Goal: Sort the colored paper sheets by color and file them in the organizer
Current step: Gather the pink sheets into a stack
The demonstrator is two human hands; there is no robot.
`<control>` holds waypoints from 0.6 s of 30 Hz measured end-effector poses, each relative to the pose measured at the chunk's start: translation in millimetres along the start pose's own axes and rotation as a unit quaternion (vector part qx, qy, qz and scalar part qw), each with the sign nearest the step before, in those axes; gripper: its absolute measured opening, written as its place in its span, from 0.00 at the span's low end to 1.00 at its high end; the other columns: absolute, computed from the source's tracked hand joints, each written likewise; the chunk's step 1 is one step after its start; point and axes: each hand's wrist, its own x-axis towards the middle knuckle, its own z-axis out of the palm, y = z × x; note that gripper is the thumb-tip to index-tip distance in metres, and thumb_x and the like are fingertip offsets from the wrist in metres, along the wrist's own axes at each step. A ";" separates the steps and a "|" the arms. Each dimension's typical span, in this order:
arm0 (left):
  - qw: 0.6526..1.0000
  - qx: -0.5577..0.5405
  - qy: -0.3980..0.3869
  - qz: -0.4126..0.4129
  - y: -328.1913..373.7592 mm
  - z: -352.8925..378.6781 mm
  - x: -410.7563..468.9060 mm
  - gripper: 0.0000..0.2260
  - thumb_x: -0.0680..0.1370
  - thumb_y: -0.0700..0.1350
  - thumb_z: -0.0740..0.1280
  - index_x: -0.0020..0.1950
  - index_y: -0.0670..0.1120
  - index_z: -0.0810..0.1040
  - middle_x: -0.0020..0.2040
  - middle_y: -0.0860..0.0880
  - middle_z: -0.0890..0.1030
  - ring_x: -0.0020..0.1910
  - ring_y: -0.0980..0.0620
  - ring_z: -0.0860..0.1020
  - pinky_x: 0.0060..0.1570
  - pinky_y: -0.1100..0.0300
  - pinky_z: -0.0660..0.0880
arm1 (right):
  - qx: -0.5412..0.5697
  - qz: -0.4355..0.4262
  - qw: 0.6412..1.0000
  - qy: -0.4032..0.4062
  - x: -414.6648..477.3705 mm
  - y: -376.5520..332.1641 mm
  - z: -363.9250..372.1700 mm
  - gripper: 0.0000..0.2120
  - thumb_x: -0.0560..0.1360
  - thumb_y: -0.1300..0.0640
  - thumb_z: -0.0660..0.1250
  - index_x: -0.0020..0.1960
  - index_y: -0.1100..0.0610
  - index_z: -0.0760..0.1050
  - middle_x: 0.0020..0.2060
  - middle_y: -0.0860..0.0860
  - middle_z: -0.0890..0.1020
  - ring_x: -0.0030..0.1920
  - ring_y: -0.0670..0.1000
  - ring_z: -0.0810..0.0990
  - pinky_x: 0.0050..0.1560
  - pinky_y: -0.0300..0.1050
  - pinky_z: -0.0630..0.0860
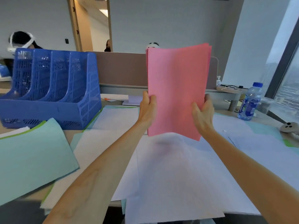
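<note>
Pink sheets (176, 88) stand upright at frame centre, the left hand (148, 107) and right hand (202, 112) grasping their sides. Blue organizer (53, 88), upper left, seems empty; white and green sheets (30, 152) remain on the bench (265, 117).

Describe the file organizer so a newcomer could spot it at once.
At the far left of the desk, left of the brown divider, stands the organizer, behind pale green sheets. It is the only bright blue plastic rack, with perforated walls and upright slots.
</note>
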 end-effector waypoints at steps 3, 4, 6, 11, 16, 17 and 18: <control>0.998 0.008 0.056 0.033 6.9 -40.5 0.0 0.05 0.80 0.41 0.54 0.44 0.46 0.62 0.34 0.51 0.65 0.31 0.52 0.62 0.35 0.55 0.62 | 0.062 -0.022 0.998 -0.023 -4.9 -24.0 31.3 0.10 0.66 0.58 0.58 0.47 0.57 0.68 0.33 0.47 0.71 0.30 0.45 0.67 0.33 0.40 0.68; 0.996 0.017 0.074 0.046 8.6 -57.5 -1.3 0.06 0.80 0.41 0.54 0.43 0.48 0.62 0.34 0.50 0.64 0.31 0.53 0.62 0.35 0.55 0.62 | 0.094 -0.028 0.995 -0.036 -9.2 -31.1 44.2 0.10 0.66 0.59 0.58 0.47 0.58 0.67 0.33 0.47 0.71 0.30 0.44 0.66 0.32 0.38 0.67; 0.991 0.040 0.109 0.068 13.7 -93.7 -7.1 0.08 0.80 0.41 0.54 0.42 0.50 0.61 0.33 0.49 0.63 0.30 0.53 0.61 0.34 0.55 0.61 | 0.147 -0.037 0.986 -0.070 -21.1 -46.1 73.1 0.09 0.66 0.61 0.58 0.47 0.58 0.67 0.34 0.48 0.71 0.29 0.42 0.66 0.31 0.35 0.67; 0.974 0.102 0.190 0.073 22.3 -185.2 -28.2 0.07 0.80 0.41 0.54 0.42 0.48 0.59 0.30 0.51 0.63 0.29 0.51 0.61 0.32 0.55 0.60 | 0.213 -0.041 0.964 -0.152 -61.9 -84.2 146.7 0.08 0.66 0.60 0.58 0.46 0.58 0.68 0.36 0.49 0.72 0.32 0.44 0.68 0.33 0.36 0.68; 0.957 0.151 0.241 0.058 17.0 -246.1 -40.6 0.05 0.80 0.41 0.54 0.45 0.44 0.59 0.30 0.50 0.64 0.30 0.50 0.62 0.34 0.54 0.59 | 0.239 -0.045 0.950 -0.198 -97.7 -107.9 191.9 0.12 0.66 0.59 0.58 0.48 0.58 0.72 0.35 0.47 0.74 0.31 0.41 0.69 0.32 0.33 0.69; 0.955 0.156 0.246 0.051 12.4 -253.9 -42.1 0.05 0.80 0.41 0.54 0.45 0.45 0.59 0.30 0.50 0.64 0.30 0.50 0.62 0.34 0.54 0.59 | 0.236 -0.037 0.950 -0.200 -103.9 -108.0 198.4 0.12 0.65 0.59 0.58 0.48 0.59 0.73 0.35 0.48 0.74 0.32 0.43 0.70 0.33 0.35 0.70; 0.954 0.160 0.249 0.042 7.7 -260.5 -44.7 0.05 0.80 0.41 0.54 0.44 0.45 0.59 0.30 0.50 0.63 0.30 0.50 0.62 0.34 0.53 0.59 | 0.228 -0.025 0.952 -0.201 -110.1 -105.7 204.8 0.12 0.65 0.58 0.58 0.47 0.58 0.73 0.36 0.49 0.75 0.33 0.45 0.70 0.34 0.38 0.70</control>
